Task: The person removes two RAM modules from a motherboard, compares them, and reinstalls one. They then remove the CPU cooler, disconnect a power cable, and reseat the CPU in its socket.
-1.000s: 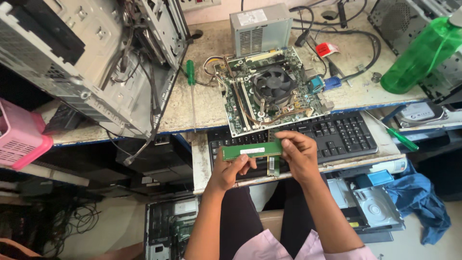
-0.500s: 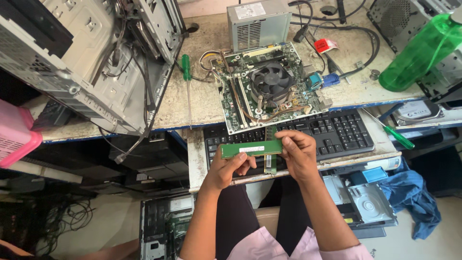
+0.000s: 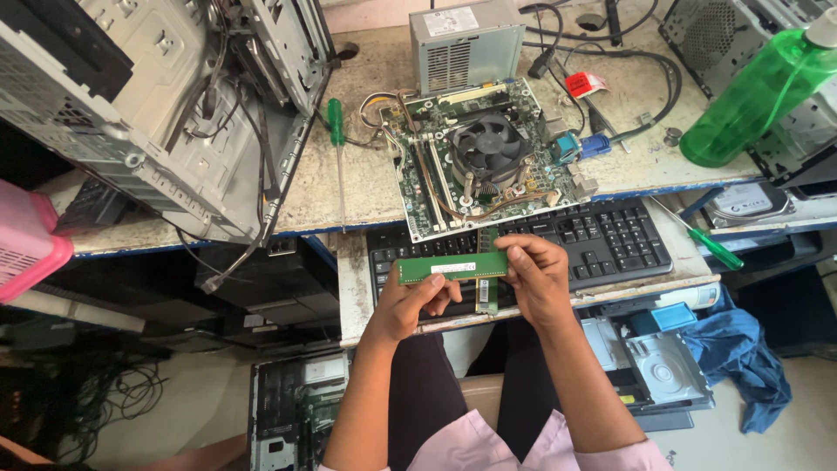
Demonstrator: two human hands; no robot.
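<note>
Computer repair workshop, worn bench (image 3: pixel 375 187) crowded with a bare motherboard (image 3: pixel 488 157), open metal case (image 3: pixel 166 113), power supply (image 3: pixel 459 44), screwdrivers (image 3: pixel 335 122), loose cables (image 3: pixel 628 61), keyboard (image 3: pixel 602 240)

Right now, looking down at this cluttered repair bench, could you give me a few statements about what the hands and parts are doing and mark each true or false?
1. Both hands hold a long green memory stick. True.
2. The left hand grips a screwdriver. False: the green-handled screwdriver lies on the bench.
3. A black keyboard sits beneath the hands. True.
4. The green circuit board with a black round fan is inside the grey metal computer case. False: it lies on the bench beside it.
5. The right hand holds the stick's end. True.
</note>
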